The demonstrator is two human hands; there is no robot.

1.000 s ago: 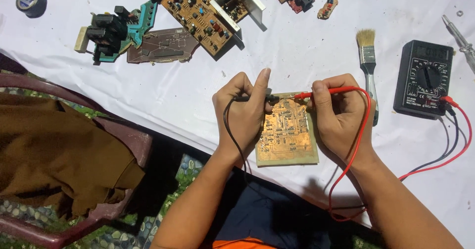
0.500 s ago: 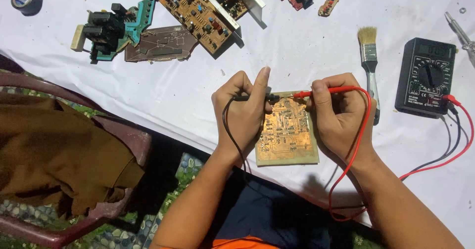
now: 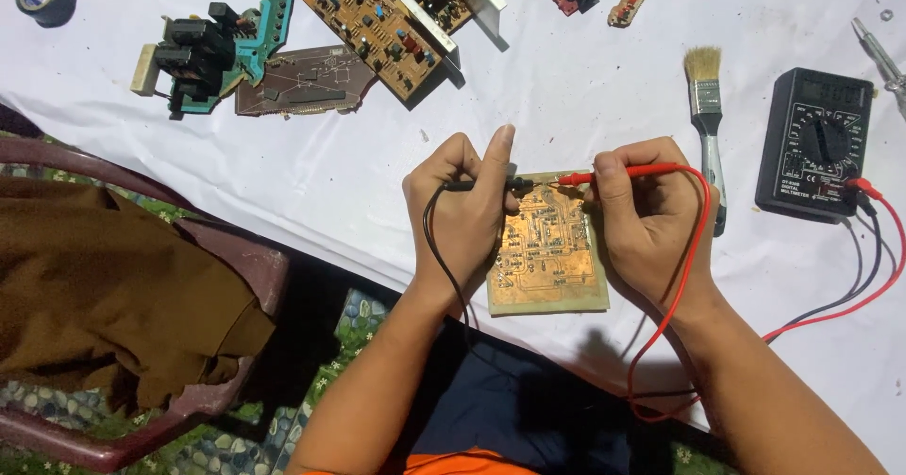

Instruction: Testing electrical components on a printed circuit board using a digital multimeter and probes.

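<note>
A copper-clad circuit board (image 3: 549, 253) is shown lying flat at the near edge of the desk (image 3: 585, 98), between the two hands. The left hand (image 3: 462, 211) is closed around a black probe (image 3: 486, 185); the right hand (image 3: 646, 220) is closed around a red probe (image 3: 623, 172). Both tips are brought together at the board's far edge. A black multimeter (image 3: 816, 145) is seen to the right, joined to the probes by leads, with a paintbrush (image 3: 706, 121) between it and the right hand. Other circuit boards (image 3: 377, 22) lie at the far left. The board is judged light, stiff and thin, its tracks easily scratched; it is best gripped by its bare edges.
</note>
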